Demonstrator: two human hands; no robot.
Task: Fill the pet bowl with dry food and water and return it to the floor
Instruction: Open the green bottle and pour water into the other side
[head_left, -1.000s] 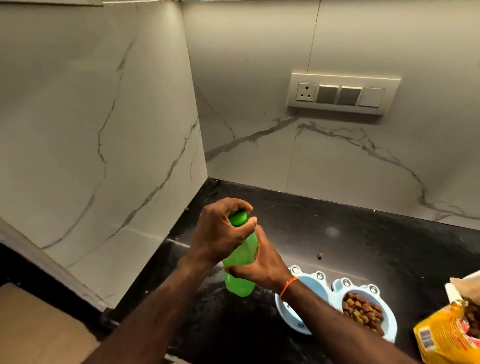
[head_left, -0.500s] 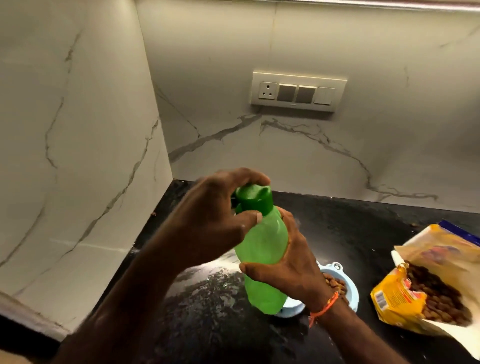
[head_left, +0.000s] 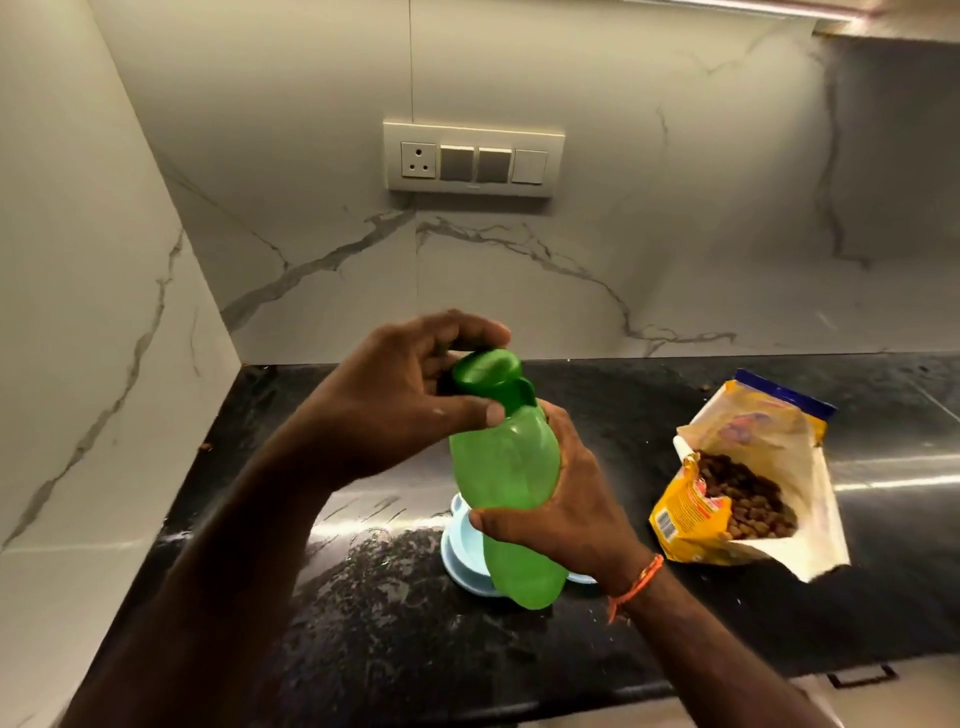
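A green plastic bottle (head_left: 506, 467) is held upright above the black counter (head_left: 649, 405). My right hand (head_left: 566, 509) wraps its body from the right. My left hand (head_left: 400, 400) grips its dark green cap (head_left: 485, 371) with thumb and fingers. A light blue pet bowl (head_left: 460, 564) sits on the counter right behind the bottle, mostly hidden by the bottle and my right hand, so its contents cannot be seen. An open yellow bag of brown dry food (head_left: 743, 483) lies to the right, mouth toward me.
Marble walls close off the back and the left side of the counter. A switch and socket panel (head_left: 472, 158) is on the back wall. A couple of stray kibbles (head_left: 207, 446) lie on the counter. The counter's front edge runs along the bottom.
The bottle has been lifted higher and nearer to me, both hands staying on it. The view swung right, so the food bag is fully in sight and the bowl is now mostly covered.
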